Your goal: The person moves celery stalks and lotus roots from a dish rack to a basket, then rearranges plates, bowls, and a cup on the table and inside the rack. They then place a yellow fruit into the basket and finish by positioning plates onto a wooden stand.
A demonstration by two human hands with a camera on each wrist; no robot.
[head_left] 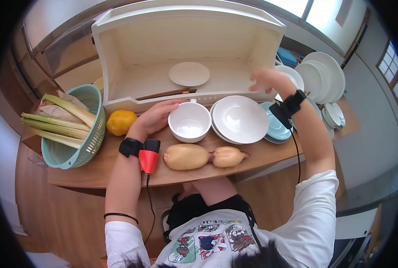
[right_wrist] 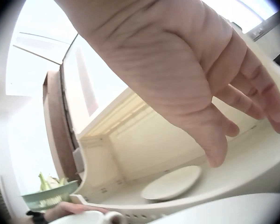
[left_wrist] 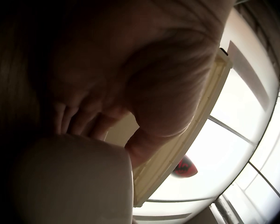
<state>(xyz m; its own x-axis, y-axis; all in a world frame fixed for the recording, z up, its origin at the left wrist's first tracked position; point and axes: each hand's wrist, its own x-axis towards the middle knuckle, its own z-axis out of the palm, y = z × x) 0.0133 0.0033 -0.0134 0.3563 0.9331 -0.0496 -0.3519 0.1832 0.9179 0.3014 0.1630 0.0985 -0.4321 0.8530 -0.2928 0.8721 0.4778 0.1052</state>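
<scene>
A white handled cup (head_left: 189, 123) stands on the table. My left hand (head_left: 156, 117) lies against its back left side, fingers extended near the rim; the left wrist view shows the hand (left_wrist: 130, 79) beside the cup wall (left_wrist: 84, 182), fingertips partly hidden. My right hand (head_left: 270, 80) is raised over the right front of the white cabinet (head_left: 172, 42), holding nothing, its fingers (right_wrist: 270, 100) slightly bent and apart. Inside the cabinet, a white plate (head_left: 189, 73) lies flat behind brown chopsticks (head_left: 165, 94). Stacked white dishes (head_left: 240, 119) stand right of the cup.
A green basket (head_left: 98, 129) of leafy stalks and a yellow fruit (head_left: 121, 123) are at the left. A lotus root (head_left: 185, 156) lies along the front. Blue dishes (head_left: 277, 125), upright white plates (head_left: 317, 78) and small bowls (head_left: 332, 115) are at the right.
</scene>
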